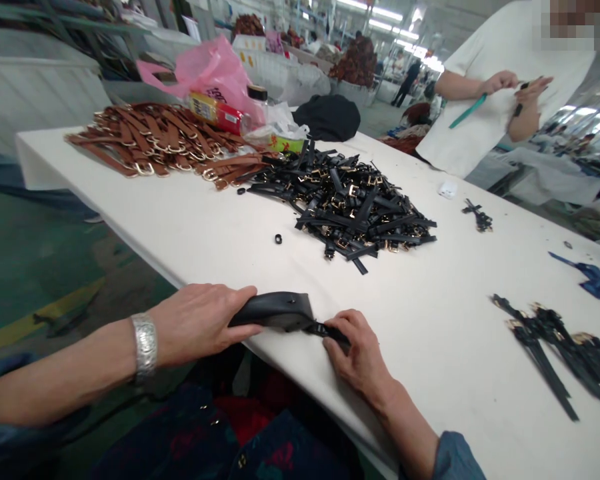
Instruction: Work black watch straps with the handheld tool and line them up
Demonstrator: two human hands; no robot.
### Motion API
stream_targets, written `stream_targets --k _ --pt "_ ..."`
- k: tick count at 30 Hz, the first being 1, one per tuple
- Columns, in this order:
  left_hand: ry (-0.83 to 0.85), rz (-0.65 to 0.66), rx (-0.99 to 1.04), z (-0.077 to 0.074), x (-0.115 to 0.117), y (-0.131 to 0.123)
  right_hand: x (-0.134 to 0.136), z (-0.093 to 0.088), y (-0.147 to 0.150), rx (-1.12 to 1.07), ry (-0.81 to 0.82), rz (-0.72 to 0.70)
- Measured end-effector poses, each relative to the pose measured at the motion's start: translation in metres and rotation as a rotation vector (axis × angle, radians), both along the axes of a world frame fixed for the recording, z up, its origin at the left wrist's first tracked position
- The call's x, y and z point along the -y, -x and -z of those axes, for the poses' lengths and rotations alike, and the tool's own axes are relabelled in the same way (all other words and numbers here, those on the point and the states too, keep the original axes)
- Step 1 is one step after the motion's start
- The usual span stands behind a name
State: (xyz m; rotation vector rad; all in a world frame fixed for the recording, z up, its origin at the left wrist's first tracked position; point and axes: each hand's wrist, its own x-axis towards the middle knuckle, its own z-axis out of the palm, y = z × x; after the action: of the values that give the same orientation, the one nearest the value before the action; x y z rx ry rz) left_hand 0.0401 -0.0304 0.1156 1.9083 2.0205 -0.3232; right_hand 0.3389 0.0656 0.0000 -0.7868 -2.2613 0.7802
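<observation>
My left hand (pixel 205 317), with a silver bracelet at the wrist, is wrapped round the body of a black handheld tool (pixel 280 310). I cannot make out the tool's exact kind. Its blunt end points right, over the table's near edge. There it meets a small black strap (pixel 321 328), pinched in my right hand (pixel 355 343). Most of that strap is hidden by my fingers. Just beyond my hands lies a big heap of black buckle straps (pixel 360 207) with gold-coloured buckles. A small black loop (pixel 279 239) rests on the table before the heap.
Brown buckle straps (pixel 150 137) are piled at the far left of the white table (pixel 220 233). A pink plastic bag (pixel 213 70), a jar and a black cloth item (pixel 327 117) stand behind. More black straps (pixel 545 347) lie right. Across the table, a person's hands (pixel 515 90) hold a strap.
</observation>
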Motion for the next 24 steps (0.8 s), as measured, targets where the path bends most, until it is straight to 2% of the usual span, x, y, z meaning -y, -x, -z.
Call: stream_targets --k 4,7,12,16,20,24 --pt "-0.044 -0.005 0.055 0.003 0.017 0.012 -0.001 0.005 -0.004 0.062 -0.005 0.004" --pt "-0.07 0.004 0.066 0.004 0.021 0.009 -0.005 0.005 -0.003 0.073 -0.014 -0.013" --pt "-0.068 0.048 -0.019 0.003 0.002 -0.011 -0.007 0.007 -0.003 0.069 -0.015 0.007" --pt "-0.048 0.022 -0.032 0.005 -0.013 -0.018 -0.005 0.009 -0.003 0.044 0.016 0.056" --pt "-0.045 -0.063 -0.038 0.004 -0.009 -0.004 -0.006 0.009 -0.004 0.043 0.03 0.041" --pt "-0.041 -0.127 -0.034 -0.001 0.01 0.011 -0.008 0.005 -0.005 0.039 0.025 0.003"
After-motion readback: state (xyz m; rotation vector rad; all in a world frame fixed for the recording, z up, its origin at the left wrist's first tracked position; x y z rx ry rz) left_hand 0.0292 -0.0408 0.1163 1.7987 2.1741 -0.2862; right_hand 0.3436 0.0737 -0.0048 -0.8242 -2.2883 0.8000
